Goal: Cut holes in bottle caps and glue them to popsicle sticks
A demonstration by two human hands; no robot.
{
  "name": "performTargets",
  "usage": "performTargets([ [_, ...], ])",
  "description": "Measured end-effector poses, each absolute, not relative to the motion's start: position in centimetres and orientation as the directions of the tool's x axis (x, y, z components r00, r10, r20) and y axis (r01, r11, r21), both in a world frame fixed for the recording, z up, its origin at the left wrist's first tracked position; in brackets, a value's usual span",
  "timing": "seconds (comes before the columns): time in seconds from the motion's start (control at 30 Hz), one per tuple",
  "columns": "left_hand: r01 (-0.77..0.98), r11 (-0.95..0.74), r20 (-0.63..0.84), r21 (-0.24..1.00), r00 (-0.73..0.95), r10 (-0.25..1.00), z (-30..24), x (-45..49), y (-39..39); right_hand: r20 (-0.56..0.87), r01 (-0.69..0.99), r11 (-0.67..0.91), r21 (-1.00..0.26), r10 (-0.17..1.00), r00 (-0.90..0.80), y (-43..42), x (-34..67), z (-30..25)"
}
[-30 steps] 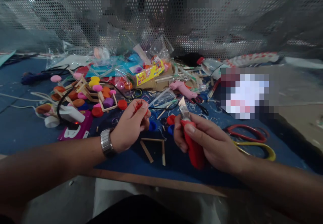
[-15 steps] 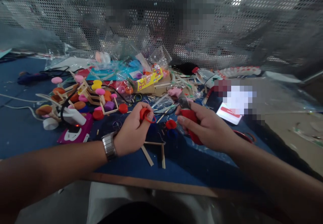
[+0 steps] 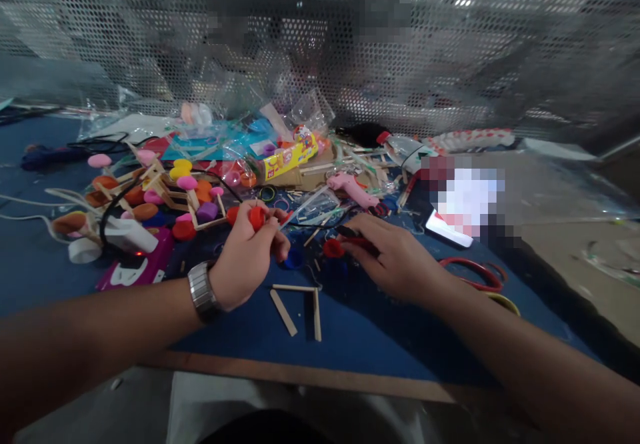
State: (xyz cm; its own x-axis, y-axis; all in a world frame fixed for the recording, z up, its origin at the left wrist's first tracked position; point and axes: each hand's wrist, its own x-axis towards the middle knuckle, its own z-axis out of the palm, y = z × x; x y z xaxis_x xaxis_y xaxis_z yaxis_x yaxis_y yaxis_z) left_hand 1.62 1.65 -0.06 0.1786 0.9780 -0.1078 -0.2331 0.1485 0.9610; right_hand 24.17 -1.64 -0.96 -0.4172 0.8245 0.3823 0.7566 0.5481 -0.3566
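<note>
My left hand [image 3: 250, 251], a watch on its wrist, is closed around a red bottle cap [image 3: 257, 218]; a thin red strip [image 3: 286, 218] sticks out by its fingertips. My right hand [image 3: 393, 251] is low over the table, its fingers wrapped round a red-handled cutting tool [image 3: 367, 244], mostly hidden by the hand. Close to those fingers lies another red cap [image 3: 333, 249], with blue caps [image 3: 294, 259] nearby. In front of both hands are a loose wooden stick [image 3: 283, 312] and two sticks meeting at a corner [image 3: 316, 297].
A pink glue gun [image 3: 353, 188] lies behind the hands. To the left stand stick frames with coloured caps [image 3: 186, 183] and a purple power strip [image 3: 163, 257]. A lit phone [image 3: 453, 229], red wire coil [image 3: 470, 274] and bottle [image 3: 403, 151] are at right; a perforated screen [image 3: 320, 51] rises behind.
My right hand has lowered with the red-handled tool, uncovering the glue gun. My left hand has shifted slightly left and turned with the red cap; the view has moved a little.
</note>
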Motion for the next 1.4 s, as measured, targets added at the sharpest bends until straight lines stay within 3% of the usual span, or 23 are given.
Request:
performTargets([
  [0.27, -0.276, 0.100, -0.035, 0.956, 0.233, 0.972, -0.5, 1.3, 1.5, 0.338, 0.715, 0.598, -0.361, 0.799, -0.497, -2.0, 24.2, -1.1],
  [0.53, 0.043, -0.006, -0.017, 0.999, 0.516, 0.857, -0.7, 0.3, 0.7, 0.284, 0.694, 0.618, -0.370, 0.786, -0.549, -2.0, 24.6, -1.2],
  [0.7, 0.211, -0.279, 0.118, 0.937, 0.560, 0.820, -0.3, -0.2, 0.1, 0.314, 0.715, 0.620, -0.322, 0.783, -0.537, -1.8, 24.7, -1.1],
  [0.83, 0.111, -0.275, 0.165, 0.955, 0.572, 0.803, -0.1, -0.4, 0.1, 0.381, 0.715, 0.587, -0.379, 0.803, -0.458, -1.7, 24.8, -1.0],
  [1.0, 0.334, -0.521, 0.252, 0.786, 0.595, 0.763, 0.3, -0.3, 0.5, 0.433, 0.693, 0.576, -0.433, 0.807, -0.401, -1.6, 25.0, -1.2],
  [1.2, 0.397, -0.527, 0.283, 0.751, 0.527, 0.801, -0.1, 0.0, 0.8, 0.429, 0.672, 0.572, -0.470, 0.813, -0.393, -1.7, 24.9, -1.3],
  [1.4, 0.470, -0.584, 0.236, 0.662, 0.609, 0.758, -0.2, 0.0, 0.9, 0.416, 0.664, 0.571, -0.482, 0.817, -0.401, -1.8, 24.9, -1.0],
])
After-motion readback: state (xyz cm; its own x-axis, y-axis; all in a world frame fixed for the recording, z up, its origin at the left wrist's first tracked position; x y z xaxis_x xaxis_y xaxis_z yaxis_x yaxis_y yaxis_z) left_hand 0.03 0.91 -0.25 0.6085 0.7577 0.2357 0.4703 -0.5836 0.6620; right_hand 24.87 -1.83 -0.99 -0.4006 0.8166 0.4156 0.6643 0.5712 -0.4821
